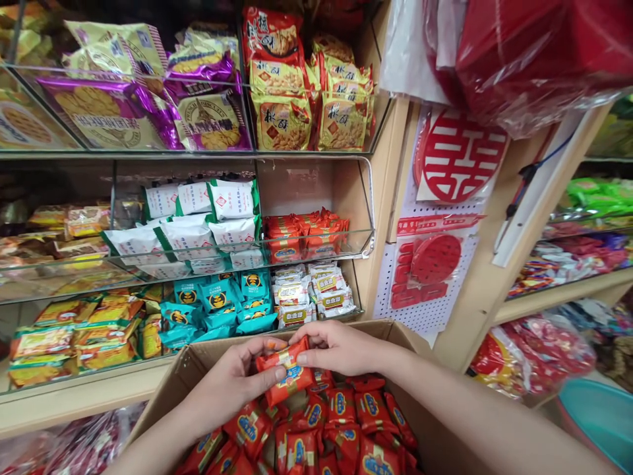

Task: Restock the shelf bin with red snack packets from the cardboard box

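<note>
Both my hands hold red snack packets above a cardboard box (168, 389). My left hand (242, 373) grips the left side of a red snack packet (291, 377), its thumb on the front. From the right, my right hand (331, 346) pinches the same packet, thumb on its face. Whether more than one packet is in my fingers, I cannot tell. Many loose red packets (301, 452) with blue-and-gold labels fill the box below. Behind the hands, similar red packets (284, 239) stand in rows in a middle shelf compartment, behind a clear front strip.
White-and-green packets (190, 234) sit left of that compartment. Teal packets (217, 300) and white-gold packets (316, 293) lie on the shelf below. A wooden upright (386, 178) and a pegboard (425, 323) with red paper decorations stand to the right. A teal basin (601, 415) is at lower right.
</note>
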`<state>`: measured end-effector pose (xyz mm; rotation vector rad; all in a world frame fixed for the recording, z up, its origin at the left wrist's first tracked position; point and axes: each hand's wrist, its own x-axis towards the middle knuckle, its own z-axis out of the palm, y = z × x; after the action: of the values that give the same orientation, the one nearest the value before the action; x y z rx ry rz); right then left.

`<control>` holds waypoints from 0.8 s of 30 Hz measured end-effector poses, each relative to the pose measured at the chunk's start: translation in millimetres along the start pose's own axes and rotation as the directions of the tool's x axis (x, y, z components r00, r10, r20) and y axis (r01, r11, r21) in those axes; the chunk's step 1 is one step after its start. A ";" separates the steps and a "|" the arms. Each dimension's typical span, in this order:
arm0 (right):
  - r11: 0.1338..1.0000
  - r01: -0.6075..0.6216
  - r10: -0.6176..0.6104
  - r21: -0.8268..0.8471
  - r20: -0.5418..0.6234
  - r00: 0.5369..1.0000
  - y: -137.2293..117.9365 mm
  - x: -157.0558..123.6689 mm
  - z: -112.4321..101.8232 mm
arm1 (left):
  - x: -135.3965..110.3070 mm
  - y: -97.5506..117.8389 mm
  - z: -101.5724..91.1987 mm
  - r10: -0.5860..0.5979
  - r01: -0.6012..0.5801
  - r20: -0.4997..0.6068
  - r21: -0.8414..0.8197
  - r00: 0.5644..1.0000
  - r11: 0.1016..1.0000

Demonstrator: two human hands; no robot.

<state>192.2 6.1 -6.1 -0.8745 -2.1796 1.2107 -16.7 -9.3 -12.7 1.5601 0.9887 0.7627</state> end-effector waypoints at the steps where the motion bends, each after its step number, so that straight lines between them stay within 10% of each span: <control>1: 1.000 0.008 -0.008 0.000 -0.004 1.000 -0.7 -0.2 0.7 | -0.1 1.1 0.7 0.005 -0.005 -0.001 0.008 1.000 1.000; 10: 0.959 -0.063 0.122 0.278 -0.200 0.972 5.4 5.1 16.3 | -2.0 8.1 11.0 -0.036 0.020 -0.094 -0.166 0.995 0.986; 16: 0.997 0.054 -0.035 0.051 -0.318 0.947 -1.9 1.5 20.7 | -0.4 6.0 9.6 -0.015 -0.013 -0.172 -0.158 0.985 0.987; 20: 0.868 0.217 -0.443 -0.447 -0.499 0.744 -34.9 -1.4 -14.2 | 3.7 7.6 7.2 0.044 -0.059 -0.242 -0.056 0.969 0.997; 22: 0.709 0.185 -0.631 -0.681 -0.494 0.598 -55.8 3.0 -46.7 | 5.9 7.2 6.9 0.036 -0.052 -0.250 -0.059 0.968 0.997; 24: 0.597 0.080 -0.696 -0.798 -0.465 0.547 -72.8 12.7 -83.3 | 7.5 6.1 7.8 0.027 -0.045 -0.251 -0.069 0.968 0.997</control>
<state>219.0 32.2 98.8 -0.8044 -1.8778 -0.3363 -5.3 -6.5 -8.6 1.4440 1.1034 1.0298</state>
